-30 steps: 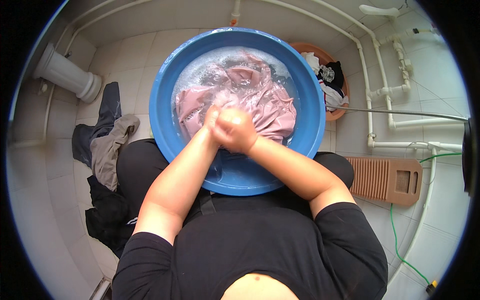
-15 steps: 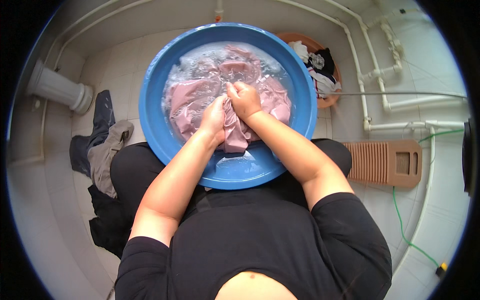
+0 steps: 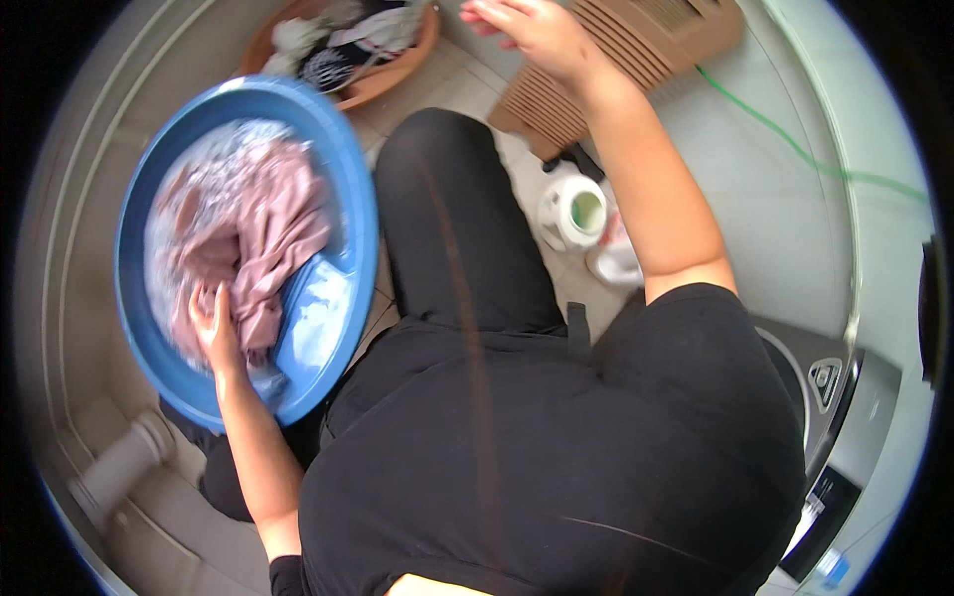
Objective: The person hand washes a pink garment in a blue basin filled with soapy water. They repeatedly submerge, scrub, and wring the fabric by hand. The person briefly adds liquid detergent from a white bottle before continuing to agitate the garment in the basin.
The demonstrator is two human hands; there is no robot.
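In a blue basin (image 3: 355,288) of soapy water lies a wet pink garment (image 3: 283,223), bunched up. My left hand (image 3: 212,323) rests on the garment near the basin's close left side, its fingers spread rather than wrapped round the cloth. Out to the far right my right hand (image 3: 532,35) is raised with fingers stretched out and nothing in them. It hangs beside the upper part of a brown ribbed washboard (image 3: 566,84), apart from the basin. Slight motion blur softens both hands.
An orange-brown basin (image 3: 422,45) with black and white clothes stands behind the blue one. White plastic containers (image 3: 571,212) stand on the floor right of my knee. A green cord (image 3: 765,124) runs along the right wall. A white pipe (image 3: 124,467) is at left.
My view has swung to the right, so the blue basin appears farther left. My right hand has let go of the pink garment and reached out right; my left has loosened its grip.
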